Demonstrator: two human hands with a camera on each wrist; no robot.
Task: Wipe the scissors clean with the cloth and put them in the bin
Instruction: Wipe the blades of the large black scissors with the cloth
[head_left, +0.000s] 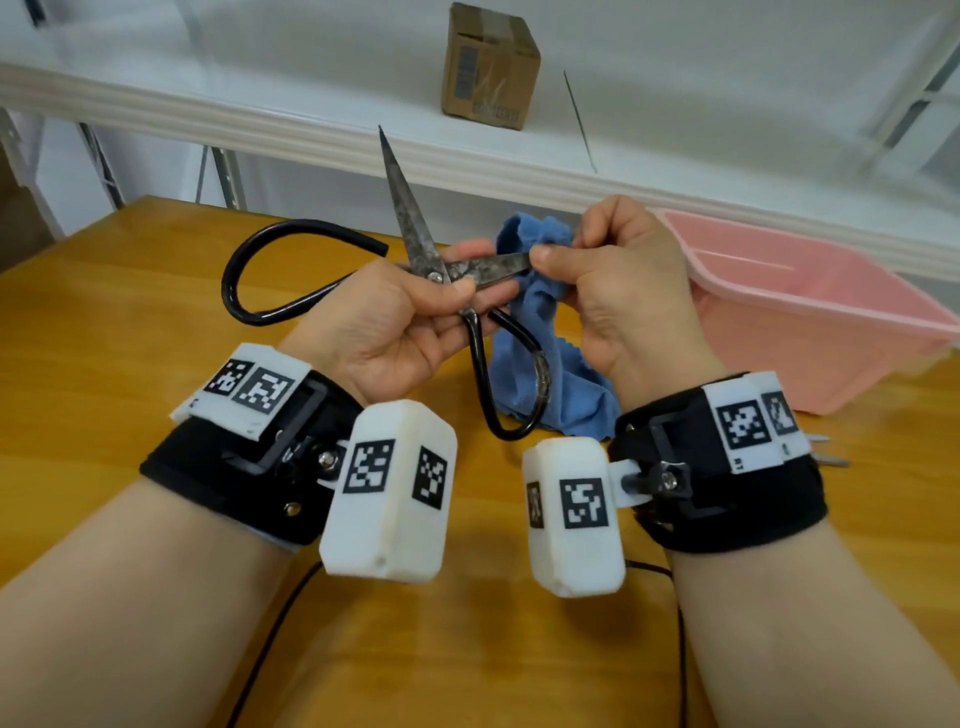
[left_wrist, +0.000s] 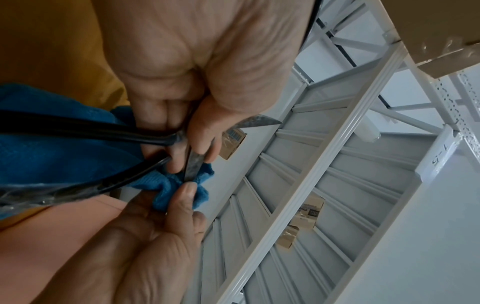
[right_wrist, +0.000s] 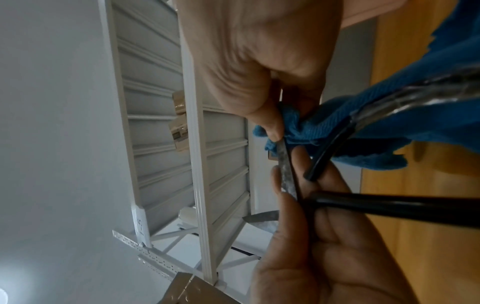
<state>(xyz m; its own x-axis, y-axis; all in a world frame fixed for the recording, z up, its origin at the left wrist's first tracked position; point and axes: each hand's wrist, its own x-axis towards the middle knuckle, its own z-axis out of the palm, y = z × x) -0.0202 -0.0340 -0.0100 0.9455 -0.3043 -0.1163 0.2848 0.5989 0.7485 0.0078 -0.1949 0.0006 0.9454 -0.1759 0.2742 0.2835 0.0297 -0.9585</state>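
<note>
While the left hand (head_left: 395, 322) grips the opened scissors (head_left: 441, 270) at their pivot above the worktop (head_left: 130, 291), one blade runs rightward into the cloth (head_left: 540, 291) pinched by the right hand (head_left: 623, 280), the bin (head_left: 810, 291) beyond on the right.

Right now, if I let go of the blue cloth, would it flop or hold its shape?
Probably flop: the blue cloth hangs in loose folds below the right hand. It seems light, bunching easily around the scissors blade. It likely won't slide far on the table.
</note>
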